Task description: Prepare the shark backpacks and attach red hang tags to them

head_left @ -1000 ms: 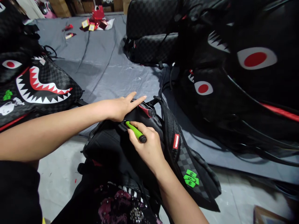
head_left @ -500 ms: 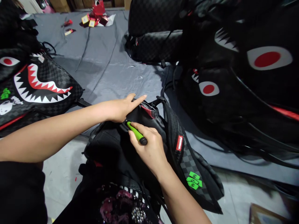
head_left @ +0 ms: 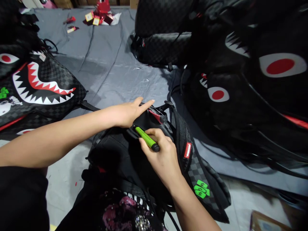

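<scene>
A black backpack point(head_left: 108, 154) lies across my lap, with a red-edged opening and a checkered strap panel. My left hand point(head_left: 131, 114) rests on its upper edge, with two fingers stretched out and spread and the others hidden. Held between the thumb and fingers of my right hand point(head_left: 163, 150) is a green marker point(head_left: 146, 138) with a black end. Its front end points at the black fabric just below my left hand, where the tip is hard to make out. Beside my right hand is a small red label point(head_left: 187, 150) on the strap.
Shark-mouth backpacks stand on the grey-covered table, one on the left point(head_left: 62, 77) and several in a dark pile on the right point(head_left: 240, 122). Red tags and wrappers point(head_left: 102, 17) lie at the far edge. A brown-edged item point(head_left: 267, 221) sits at lower right.
My right hand has drawn slightly right and down with the green marker, so more of its barrel shows. My left hand stays at the backpack's edge; the view has shifted slightly.
</scene>
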{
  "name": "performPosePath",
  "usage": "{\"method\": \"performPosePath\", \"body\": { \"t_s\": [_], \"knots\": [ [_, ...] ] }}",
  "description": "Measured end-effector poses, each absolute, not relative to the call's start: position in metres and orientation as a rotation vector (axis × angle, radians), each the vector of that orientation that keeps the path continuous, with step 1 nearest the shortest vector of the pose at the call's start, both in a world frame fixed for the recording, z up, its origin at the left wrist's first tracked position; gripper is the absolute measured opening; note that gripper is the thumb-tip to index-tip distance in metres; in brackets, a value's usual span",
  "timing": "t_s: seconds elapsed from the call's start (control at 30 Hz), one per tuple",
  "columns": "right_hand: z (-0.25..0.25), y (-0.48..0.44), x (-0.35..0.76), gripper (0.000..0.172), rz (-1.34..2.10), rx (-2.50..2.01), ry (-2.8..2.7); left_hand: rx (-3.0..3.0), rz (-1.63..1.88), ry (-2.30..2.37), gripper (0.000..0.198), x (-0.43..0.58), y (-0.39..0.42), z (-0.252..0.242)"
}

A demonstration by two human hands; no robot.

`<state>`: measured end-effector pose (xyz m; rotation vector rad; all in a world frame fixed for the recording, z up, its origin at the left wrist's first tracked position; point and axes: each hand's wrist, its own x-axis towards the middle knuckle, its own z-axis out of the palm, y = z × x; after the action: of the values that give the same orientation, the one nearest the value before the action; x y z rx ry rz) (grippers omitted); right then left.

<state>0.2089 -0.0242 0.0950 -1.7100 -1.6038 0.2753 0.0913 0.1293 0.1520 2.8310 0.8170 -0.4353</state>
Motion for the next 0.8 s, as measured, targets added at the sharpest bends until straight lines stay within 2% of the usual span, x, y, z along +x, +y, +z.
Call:
{"method": "performPosePath", "body": {
  "t_s": [0.37,0.6,0.8],
  "knots": [
    [0.0989,-0.0233,0.2114,0.017,0.26,-1.622,-1.747,2.79,-0.44,0.847,0.108,0.0933,0.1302,0.1507],
    [0.1013,-0.0256,0.2103,0.018,0.216,-1.609,-1.773,2.796,-0.41,0.837,0.115,0.0918,0.1309,0.1477],
    [0.1002,-0.0256,0.2065,0.017,0.175,-1.623,-1.747,2.783,-0.423,0.843,0.114,0.0924,0.1294,0.1513]
  ]
}}
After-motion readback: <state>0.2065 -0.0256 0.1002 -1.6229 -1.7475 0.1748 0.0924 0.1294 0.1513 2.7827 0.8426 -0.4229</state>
